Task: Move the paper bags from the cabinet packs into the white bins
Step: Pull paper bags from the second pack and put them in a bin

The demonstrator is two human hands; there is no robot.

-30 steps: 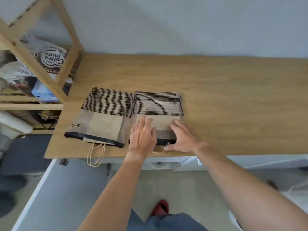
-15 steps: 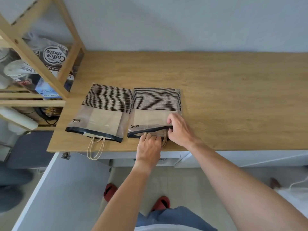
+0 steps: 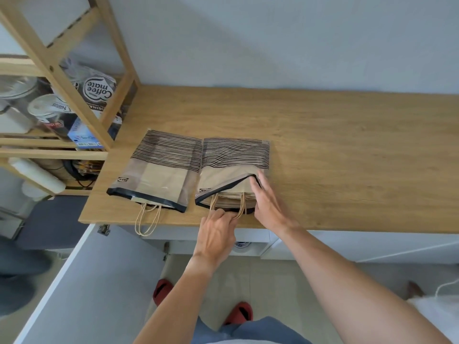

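We saw two clear packs lying side by side near the front edge of the wooden surface (image 3: 323, 150), each holding flat, striped brown paper bags. In the right pack (image 3: 233, 167) the dark-rimmed mouth was lifted open, and a stack of bags (image 3: 231, 196) showed inside with twine handles (image 3: 239, 207) sticking out toward us. The left pack (image 3: 159, 172) lay flat, and one pair of handles hung from its mouth over the surface's edge.

Our left hand (image 3: 216, 234) was curled at the surface's edge, its fingers pinching the handles of the bags in the right pack. Our right hand (image 3: 267, 202) was mostly spread, its fingertips at the raised rim of that pack's mouth on the right side, holding the plastic up; how firmly it gripped we could not tell.

To the left stood a wooden shelf (image 3: 74, 78) with a Coffee mate pouch (image 3: 98, 90) and tubs behind its frame. Below us were red slippers (image 3: 238, 312) on a tiled floor.
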